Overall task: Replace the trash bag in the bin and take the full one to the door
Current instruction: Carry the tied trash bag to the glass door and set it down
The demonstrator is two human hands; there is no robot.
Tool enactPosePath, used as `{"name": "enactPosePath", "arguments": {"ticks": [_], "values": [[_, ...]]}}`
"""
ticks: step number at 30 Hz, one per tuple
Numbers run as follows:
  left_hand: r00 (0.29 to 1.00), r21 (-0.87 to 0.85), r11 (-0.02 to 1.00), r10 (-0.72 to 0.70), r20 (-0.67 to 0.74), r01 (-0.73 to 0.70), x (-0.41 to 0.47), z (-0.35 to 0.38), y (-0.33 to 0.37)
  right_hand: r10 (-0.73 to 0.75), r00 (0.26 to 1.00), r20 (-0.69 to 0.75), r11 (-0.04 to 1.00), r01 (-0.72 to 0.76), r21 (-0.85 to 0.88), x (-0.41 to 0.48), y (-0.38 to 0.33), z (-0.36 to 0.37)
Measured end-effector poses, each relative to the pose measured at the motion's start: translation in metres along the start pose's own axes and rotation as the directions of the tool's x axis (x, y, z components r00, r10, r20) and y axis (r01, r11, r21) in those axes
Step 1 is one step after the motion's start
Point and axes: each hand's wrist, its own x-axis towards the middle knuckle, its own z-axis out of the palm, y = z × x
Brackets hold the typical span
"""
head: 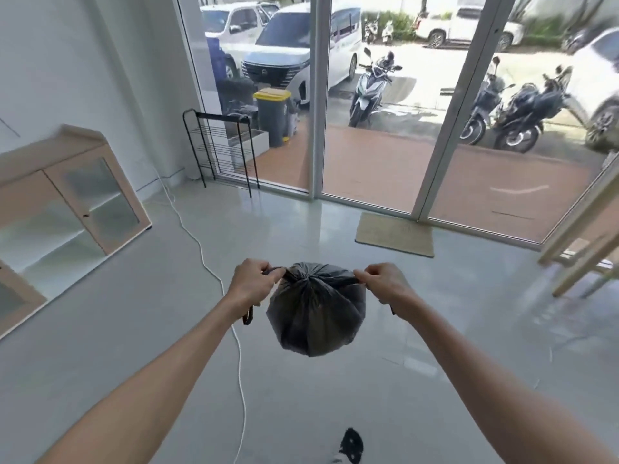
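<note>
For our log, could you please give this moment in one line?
trash bag: cinched, hanging | left hand: grips drawstring | right hand: grips drawstring

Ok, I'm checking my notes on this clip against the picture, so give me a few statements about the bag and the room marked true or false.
1. The left hand and the right hand each grip a drawstring of the trash bag. True.
2. The bag's mouth gapes open. False: it is gathered shut.
3. The bag sits inside a bin. False: the hands hold it up in the air.
4. A white cable runs across the floor. True.
5. A doormat lies by the glass door. True.
</note>
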Motion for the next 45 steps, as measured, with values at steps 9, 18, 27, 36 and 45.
{"name": "enactPosePath", "arguments": {"ticks": [9, 18, 27, 36, 45], "values": [[0.995, -0.205, 0.976, -0.051, 0.082, 0.067, 0.202, 0.018, 0.052, -0.070, 0.994, 0.079, 0.997, 0.067, 0.032, 0.217, -0.061, -0.038], [0.983, -0.268, 0.955, -0.086, 0.163, 0.128, 0.389, 0.027, 0.071, -0.065, 0.995, 0.077, 0.998, 0.064, 0.018, 0.393, -0.109, -0.035], [0.960, -0.257, 0.960, -0.039, 0.277, 0.114, 0.592, -0.008, 0.079, -0.006, 1.000, -0.017, 0.998, 0.007, 0.065, 0.554, -0.175, -0.001], [0.959, -0.253, 0.959, -0.051, 0.279, 0.125, 0.778, -0.004, 0.089, 0.042, 0.999, 0.008, 0.991, -0.043, 0.123, 0.715, -0.223, 0.022], [0.968, -0.184, 0.969, -0.124, 0.220, 0.166, 0.940, 0.009, 0.107, 0.031, 0.995, 0.095, 0.999, -0.035, 0.036, 0.894, -0.247, 0.016]]}}
